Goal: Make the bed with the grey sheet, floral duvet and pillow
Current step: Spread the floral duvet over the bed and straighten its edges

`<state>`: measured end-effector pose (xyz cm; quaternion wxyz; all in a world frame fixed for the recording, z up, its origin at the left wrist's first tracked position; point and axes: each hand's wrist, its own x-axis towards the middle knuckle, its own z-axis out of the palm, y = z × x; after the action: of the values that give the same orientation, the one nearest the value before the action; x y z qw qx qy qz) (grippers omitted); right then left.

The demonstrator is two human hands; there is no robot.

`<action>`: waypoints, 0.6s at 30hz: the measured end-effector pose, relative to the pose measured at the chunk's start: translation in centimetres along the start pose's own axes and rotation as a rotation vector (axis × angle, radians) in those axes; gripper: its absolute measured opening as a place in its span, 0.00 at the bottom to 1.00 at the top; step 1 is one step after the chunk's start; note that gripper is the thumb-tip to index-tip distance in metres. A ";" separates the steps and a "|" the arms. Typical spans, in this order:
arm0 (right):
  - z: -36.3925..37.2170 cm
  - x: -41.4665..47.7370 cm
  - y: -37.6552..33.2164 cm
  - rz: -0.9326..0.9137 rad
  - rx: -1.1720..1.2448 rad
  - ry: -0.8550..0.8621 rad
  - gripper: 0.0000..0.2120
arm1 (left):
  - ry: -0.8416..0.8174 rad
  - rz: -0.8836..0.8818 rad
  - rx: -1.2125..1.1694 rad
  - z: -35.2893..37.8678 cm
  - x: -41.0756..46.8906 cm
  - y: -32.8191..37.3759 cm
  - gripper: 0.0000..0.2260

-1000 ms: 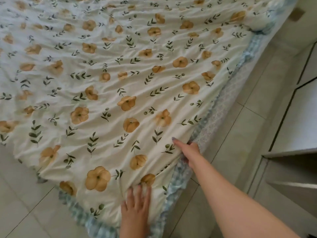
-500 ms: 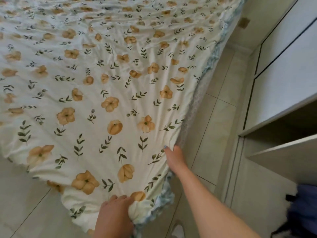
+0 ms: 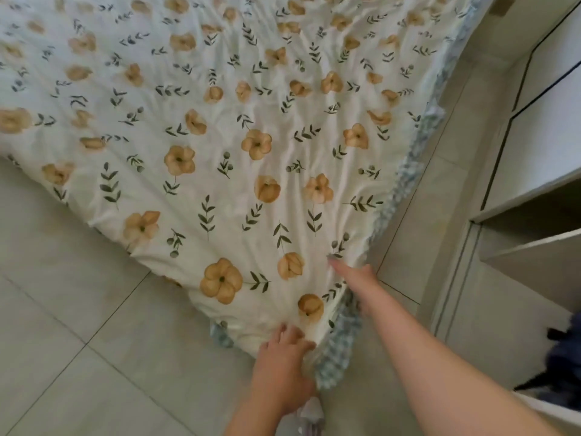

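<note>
The floral duvet, white with orange flowers and green sprigs, lies spread over the bed and fills most of the view. Its blue-checked underside shows along the right edge and at the near corner. My left hand grips that near corner, fingers curled over the fabric. My right hand holds the duvet's right edge a little further up, thumb on top and fingers tucked under. The grey sheet and the pillow are hidden from view.
Pale floor tiles surround the bed corner on the left and front. A narrow tiled aisle runs along the bed's right side beside white cabinets and open shelves. A dark blue item lies at the right edge.
The view has swung so the bed corner points at me. My left hand went from lying flat on the corner to gripping it. My right hand keeps hold of the side edge.
</note>
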<state>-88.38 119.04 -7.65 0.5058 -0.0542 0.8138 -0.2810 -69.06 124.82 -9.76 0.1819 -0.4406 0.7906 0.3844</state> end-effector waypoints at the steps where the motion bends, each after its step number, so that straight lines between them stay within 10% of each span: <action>1: 0.5 -0.5 1.5 0.073 -0.045 -0.086 0.36 | 0.071 -0.033 -0.078 0.3 -0.1 -0.4 0.21; 6: 2.0 -1.4 7.3 0.105 -0.474 0.222 0.23 | 0.060 -0.244 -0.403 0.5 -0.6 -3.3 0.15; 10: 4.6 -3.3 4.0 -0.369 -0.480 0.501 0.20 | 0.190 -0.374 -0.617 -1.8 -1.7 -6.0 0.08; 14: 10.1 -5.5 -0.6 -0.548 -0.498 0.074 0.06 | 0.293 -0.437 -0.817 -4.6 -3.2 -9.7 0.07; 18: 19.5 -8.2 -3.0 -0.267 -0.291 -0.347 0.04 | 0.420 -0.510 -0.965 -7.8 -4.8 -15.8 0.08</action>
<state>-68.36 111.71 -6.10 0.5829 -0.2807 0.7325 -0.2119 -52.86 116.50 -8.85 -0.1133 -0.7166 0.4142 0.5496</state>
